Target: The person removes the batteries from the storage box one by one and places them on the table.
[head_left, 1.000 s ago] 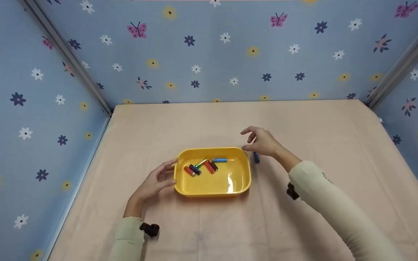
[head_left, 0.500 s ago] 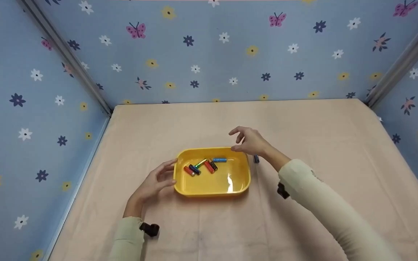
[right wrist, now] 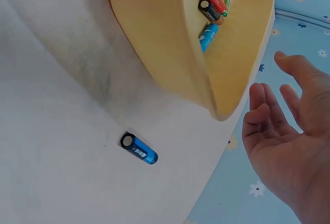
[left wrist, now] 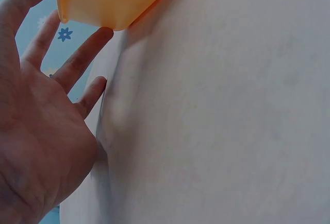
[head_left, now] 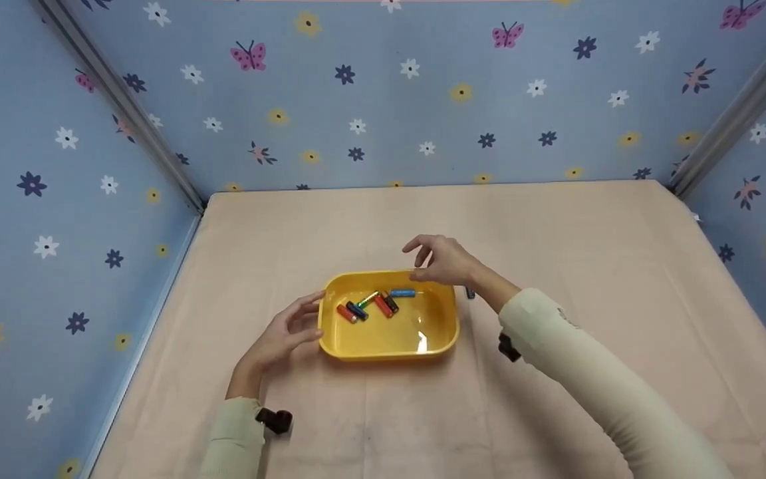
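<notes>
Nearest: pale green sleeves (head_left: 232,436), a black wrist device (head_left: 275,421) at the left cuff. Left hand (head_left: 283,336) at the left wall of a yellow tub (head_left: 383,340); fingers spread, touching, not curled round it. Grip slack, bracing at most. Tub stands upright on the worktop (head_left: 383,226); looks like thin, stiff plastic, probably light and apt to slide if nudged. Best held by rim or opposite walls.

Inside, toward the left and far side, a loose cluster of six batteries (head_left: 383,306): two red, one each dark blue, green, black, light blue. Outside, just beyond the right wall, a lone blue-and-black battery (right wrist: 139,148) on its side. Likely dense for its size, hard, smooth, ready to roll; pinch across mid-barrel.

Right hand (head_left: 446,261) over the far right rim; fingers loosely bent, thumb apart, nothing in them. Grip released. Contact with rim: cannot tell.

Farthest: blue wall (head_left: 409,100), flowers and butterflies.
</notes>
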The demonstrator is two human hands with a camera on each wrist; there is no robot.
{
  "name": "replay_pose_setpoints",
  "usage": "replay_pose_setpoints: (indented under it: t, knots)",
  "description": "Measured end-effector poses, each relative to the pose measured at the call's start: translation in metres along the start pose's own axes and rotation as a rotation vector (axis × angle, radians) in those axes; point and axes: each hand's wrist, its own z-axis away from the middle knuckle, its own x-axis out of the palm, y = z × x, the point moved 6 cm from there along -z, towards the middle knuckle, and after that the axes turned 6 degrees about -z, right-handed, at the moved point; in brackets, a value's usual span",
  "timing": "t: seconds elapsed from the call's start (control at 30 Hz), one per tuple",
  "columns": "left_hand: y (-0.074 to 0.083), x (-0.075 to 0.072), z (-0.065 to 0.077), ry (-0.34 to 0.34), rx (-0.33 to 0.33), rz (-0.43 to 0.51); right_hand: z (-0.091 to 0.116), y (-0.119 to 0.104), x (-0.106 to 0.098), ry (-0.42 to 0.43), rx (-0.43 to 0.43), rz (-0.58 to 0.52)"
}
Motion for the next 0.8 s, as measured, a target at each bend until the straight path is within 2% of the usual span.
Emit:
replay_pose_setpoints:
  t: [0.23,0.4,0.6,0.8]
  knots:
    - [0.000,0.001,0.000,0.001,-0.005,-0.017,-0.004,-0.004,0.007,-0.133,-0.015,0.010]
    - [0.001,0.000,-0.001,-0.003,0.004,-0.014,-0.002,-0.001,0.016,-0.220,0.011,0.000]
    - [0.001,0.000,0.000,0.002,0.010,-0.025,0.000,0.003,0.022,-0.254,0.047,0.000]
    - [0.001,0.000,-0.001,0.000,0.019,-0.026,0.001,0.008,0.028,-0.300,0.044,0.031]
